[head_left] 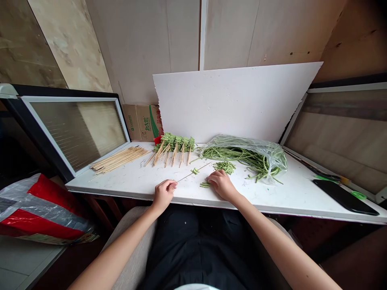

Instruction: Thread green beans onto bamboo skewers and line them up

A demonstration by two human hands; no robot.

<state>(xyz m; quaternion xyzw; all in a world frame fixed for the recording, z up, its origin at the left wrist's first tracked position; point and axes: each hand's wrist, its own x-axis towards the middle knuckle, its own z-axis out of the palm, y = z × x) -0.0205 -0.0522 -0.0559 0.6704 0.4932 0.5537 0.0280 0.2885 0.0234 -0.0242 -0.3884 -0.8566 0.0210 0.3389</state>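
Note:
My left hand is closed on the near end of a thin bamboo skewer that slants up to the right over the white table. A few short green bean pieces are threaded on it. My right hand rests on the table with its fingers curled over a small group of cut bean pieces. Just beyond it lies a little heap of cut beans.
Finished bean skewers lie in a row at the back, bare skewers to their left. A plastic bag of long beans sits at right. A black phone and green-handled tool lie far right. A white board stands behind.

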